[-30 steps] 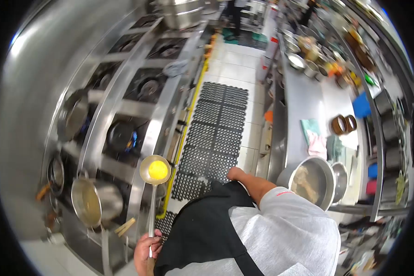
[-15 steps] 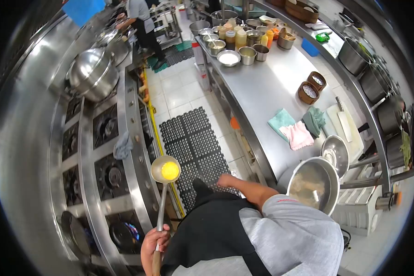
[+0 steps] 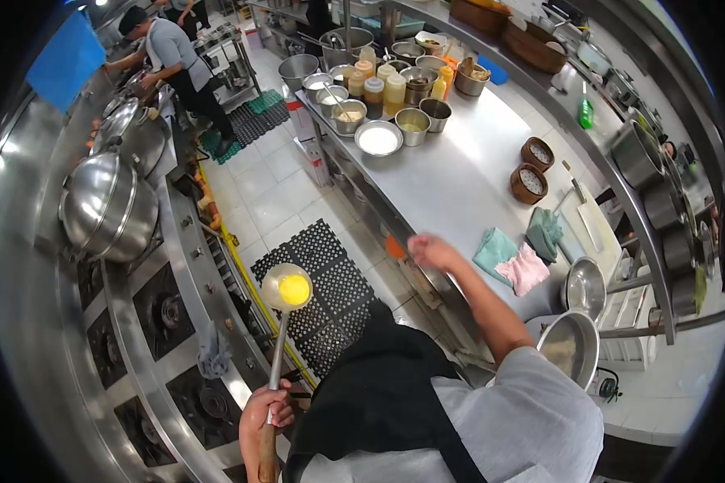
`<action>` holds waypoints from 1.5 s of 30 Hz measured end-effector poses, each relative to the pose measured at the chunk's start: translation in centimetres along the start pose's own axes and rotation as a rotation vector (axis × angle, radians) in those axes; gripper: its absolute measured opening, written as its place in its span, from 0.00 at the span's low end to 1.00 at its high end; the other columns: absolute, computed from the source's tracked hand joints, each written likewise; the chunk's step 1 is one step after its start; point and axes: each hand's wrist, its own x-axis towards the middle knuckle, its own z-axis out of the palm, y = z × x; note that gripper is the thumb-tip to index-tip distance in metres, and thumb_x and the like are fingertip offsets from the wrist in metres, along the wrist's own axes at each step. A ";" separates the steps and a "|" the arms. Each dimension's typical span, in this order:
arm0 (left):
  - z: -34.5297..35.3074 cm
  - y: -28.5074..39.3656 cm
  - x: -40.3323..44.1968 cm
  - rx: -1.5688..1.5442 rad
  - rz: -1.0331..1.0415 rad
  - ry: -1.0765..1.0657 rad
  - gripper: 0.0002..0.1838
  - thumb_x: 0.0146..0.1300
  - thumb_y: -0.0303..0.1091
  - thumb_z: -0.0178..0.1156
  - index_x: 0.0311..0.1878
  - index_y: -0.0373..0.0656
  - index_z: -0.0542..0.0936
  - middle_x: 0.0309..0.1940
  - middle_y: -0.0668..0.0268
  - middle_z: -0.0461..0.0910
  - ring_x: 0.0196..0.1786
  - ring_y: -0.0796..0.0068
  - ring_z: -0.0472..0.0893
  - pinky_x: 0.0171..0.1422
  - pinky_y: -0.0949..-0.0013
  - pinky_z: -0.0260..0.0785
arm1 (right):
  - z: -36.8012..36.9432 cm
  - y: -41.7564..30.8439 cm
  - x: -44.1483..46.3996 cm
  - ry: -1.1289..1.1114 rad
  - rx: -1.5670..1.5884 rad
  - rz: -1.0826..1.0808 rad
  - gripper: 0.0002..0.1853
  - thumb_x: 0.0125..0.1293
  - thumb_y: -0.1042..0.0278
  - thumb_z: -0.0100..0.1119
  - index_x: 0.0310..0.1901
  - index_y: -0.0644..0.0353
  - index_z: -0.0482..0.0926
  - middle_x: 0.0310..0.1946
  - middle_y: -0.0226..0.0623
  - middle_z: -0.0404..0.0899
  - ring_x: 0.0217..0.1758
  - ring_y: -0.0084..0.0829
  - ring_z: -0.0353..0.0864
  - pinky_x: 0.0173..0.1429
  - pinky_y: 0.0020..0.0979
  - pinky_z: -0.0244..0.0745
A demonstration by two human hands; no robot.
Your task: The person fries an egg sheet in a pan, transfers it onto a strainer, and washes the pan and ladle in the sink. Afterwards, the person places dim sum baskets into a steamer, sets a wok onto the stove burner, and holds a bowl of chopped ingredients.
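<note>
My left hand (image 3: 267, 409) is closed around the handle of a long metal ladle (image 3: 277, 350) with a wooden grip end. A pool of bright yellow liquid (image 3: 294, 290) lies in the ladle's bowl, which is held out over the aisle beside the stove. My right hand (image 3: 432, 251) is raised near the front edge of the steel worktable (image 3: 459, 193), touching nothing that I can see. It is smeared by motion, so its fingers do not show clearly. Green and pink cloths (image 3: 524, 270) lie on the table to its right.
Left is a gas stove with burners (image 3: 163, 310), a hanging rag (image 3: 213, 350) and a large domed pot (image 3: 109, 205). Bowls, squeeze bottles (image 3: 395, 92) and a white-filled bowl (image 3: 378, 138) crowd the table's far end. A cleaver (image 3: 590, 227) lies right. A co-worker (image 3: 173, 68) stands ahead.
My view has shifted forward along the aisle. My right hand has risen from beside my body to the table's edge. The ladle stays in my left hand.
</note>
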 end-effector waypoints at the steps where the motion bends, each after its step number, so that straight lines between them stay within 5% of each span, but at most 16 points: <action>1: 0.3 1.3 0.8 -0.015 0.001 -0.002 0.10 0.68 0.25 0.57 0.51 0.41 0.78 0.13 0.72 0.65 0.11 0.76 0.65 0.18 0.68 0.58 | -1.5 -3.8 1.5 0.056 -0.051 -0.082 0.12 0.70 0.66 0.62 0.53 0.55 0.79 0.40 0.25 0.82 0.37 0.22 0.79 0.35 0.27 0.74; 4: 2.2 4.1 2.7 -0.021 0.035 0.056 0.10 0.68 0.25 0.56 0.51 0.41 0.77 0.13 0.71 0.65 0.10 0.75 0.64 0.18 0.68 0.57 | -5.5 -14.9 7.1 0.291 -0.073 -0.189 0.12 0.70 0.61 0.61 0.51 0.55 0.80 0.40 0.24 0.81 0.38 0.21 0.78 0.39 0.27 0.74; 6: 3.9 6.2 3.9 0.013 0.077 0.109 0.10 0.67 0.25 0.56 0.51 0.41 0.77 0.13 0.71 0.65 0.10 0.75 0.64 0.18 0.67 0.58 | -9.0 -19.2 14.1 0.477 -0.046 -0.354 0.19 0.67 0.58 0.67 0.53 0.61 0.81 0.32 0.29 0.80 0.32 0.25 0.75 0.37 0.31 0.72; 8: 5.6 7.8 5.0 -0.009 0.093 0.118 0.11 0.66 0.26 0.57 0.51 0.41 0.76 0.13 0.72 0.64 0.09 0.75 0.63 0.16 0.69 0.57 | -15.3 -21.3 23.8 0.585 -0.342 -0.462 0.29 0.61 0.56 0.71 0.59 0.65 0.78 0.37 0.38 0.83 0.36 0.33 0.81 0.43 0.35 0.77; 10: 7.1 9.2 5.8 -0.037 0.097 0.176 0.11 0.66 0.26 0.57 0.51 0.41 0.76 0.13 0.72 0.64 0.09 0.75 0.63 0.14 0.70 0.56 | -16.2 -27.2 25.7 0.749 -0.325 -0.344 0.38 0.55 0.55 0.75 0.65 0.67 0.74 0.47 0.49 0.85 0.49 0.44 0.86 0.56 0.38 0.80; 14: 9.2 10.4 6.9 -0.129 0.149 0.217 0.10 0.67 0.26 0.56 0.50 0.40 0.76 0.13 0.71 0.64 0.10 0.76 0.64 0.13 0.71 0.56 | -21.4 -28.5 36.2 0.958 -0.716 -0.449 0.50 0.49 0.48 0.78 0.72 0.65 0.68 0.64 0.60 0.77 0.69 0.51 0.77 0.72 0.48 0.71; 16: 9.6 10.7 7.3 -0.114 0.169 0.235 0.13 0.66 0.28 0.59 0.52 0.39 0.75 0.13 0.72 0.63 0.10 0.77 0.64 0.14 0.70 0.55 | -21.8 -28.7 37.1 0.796 -0.807 -0.428 0.53 0.47 0.43 0.79 0.71 0.63 0.69 0.64 0.60 0.77 0.70 0.53 0.75 0.74 0.50 0.69; 19: 11.4 11.4 7.2 -0.261 0.170 0.250 0.13 0.66 0.28 0.61 0.52 0.38 0.75 0.13 0.73 0.66 0.11 0.78 0.66 0.15 0.71 0.54 | -21.0 -27.2 37.6 0.857 -1.008 -0.522 0.53 0.51 0.38 0.76 0.75 0.59 0.66 0.70 0.59 0.70 0.75 0.53 0.68 0.78 0.51 0.62; 24: 10.4 8.9 6.7 -0.375 0.235 0.181 0.10 0.70 0.27 0.60 0.52 0.38 0.77 0.14 0.74 0.65 0.13 0.81 0.67 0.19 0.75 0.57 | -24.0 -23.3 41.9 0.960 -1.016 -0.640 0.52 0.55 0.34 0.74 0.73 0.63 0.65 0.68 0.56 0.72 0.69 0.53 0.74 0.74 0.48 0.68; 28: 10.3 6.7 5.2 -0.460 0.260 0.172 0.10 0.70 0.26 0.59 0.52 0.37 0.76 0.13 0.73 0.67 0.12 0.81 0.68 0.17 0.75 0.58 | -18.5 -32.0 33.0 1.052 -1.030 -0.707 0.50 0.57 0.34 0.73 0.70 0.67 0.69 0.64 0.57 0.77 0.64 0.54 0.79 0.69 0.48 0.73; 29: 10.2 5.8 4.7 -0.485 0.276 0.173 0.11 0.69 0.25 0.59 0.53 0.37 0.76 0.13 0.73 0.67 0.11 0.80 0.68 0.16 0.75 0.58 | -21.6 -33.3 32.8 1.050 -1.211 -0.880 0.50 0.56 0.33 0.74 0.68 0.68 0.72 0.63 0.56 0.78 0.63 0.53 0.79 0.68 0.49 0.74; 31: 9.6 3.7 3.6 -0.469 0.312 0.149 0.10 0.71 0.27 0.59 0.52 0.38 0.75 0.14 0.75 0.67 0.12 0.82 0.69 0.17 0.75 0.59 | -19.6 -38.6 28.6 0.906 -1.030 -1.082 0.48 0.55 0.34 0.75 0.64 0.69 0.76 0.61 0.57 0.80 0.60 0.50 0.81 0.67 0.50 0.74; 33: 8.9 0.8 2.7 -0.493 0.338 0.153 0.10 0.71 0.29 0.59 0.53 0.39 0.75 0.14 0.75 0.67 0.12 0.82 0.70 0.18 0.75 0.60 | -13.6 -41.3 24.2 0.668 -0.590 -1.008 0.45 0.57 0.37 0.75 0.63 0.70 0.77 0.59 0.56 0.81 0.58 0.47 0.82 0.65 0.48 0.75; 36: 7.7 -3.8 1.2 -0.535 0.374 0.197 0.11 0.71 0.30 0.59 0.53 0.39 0.74 0.14 0.75 0.67 0.12 0.82 0.70 0.17 0.75 0.60 | -7.4 -39.7 25.9 0.394 -0.337 -0.816 0.41 0.61 0.45 0.74 0.64 0.72 0.74 0.57 0.52 0.81 0.55 0.45 0.82 0.62 0.44 0.76; 39: 6.5 -9.0 -0.9 -0.576 0.459 0.216 0.11 0.69 0.29 0.59 0.53 0.39 0.75 0.14 0.74 0.67 0.12 0.81 0.69 0.17 0.74 0.60 | 4.5 -34.7 27.4 0.204 -0.598 -0.931 0.35 0.67 0.53 0.71 0.66 0.70 0.70 0.61 0.50 0.78 0.59 0.42 0.79 0.65 0.41 0.74; 45: 4.7 -22.8 -6.8 -0.709 0.653 0.290 0.09 0.68 0.27 0.60 0.50 0.40 0.76 0.14 0.74 0.67 0.11 0.81 0.67 0.17 0.76 0.58 | 33.8 -25.3 4.2 -0.581 -0.456 -0.879 0.38 0.63 0.63 0.74 0.71 0.63 0.66 0.62 0.44 0.75 0.59 0.37 0.76 0.67 0.37 0.71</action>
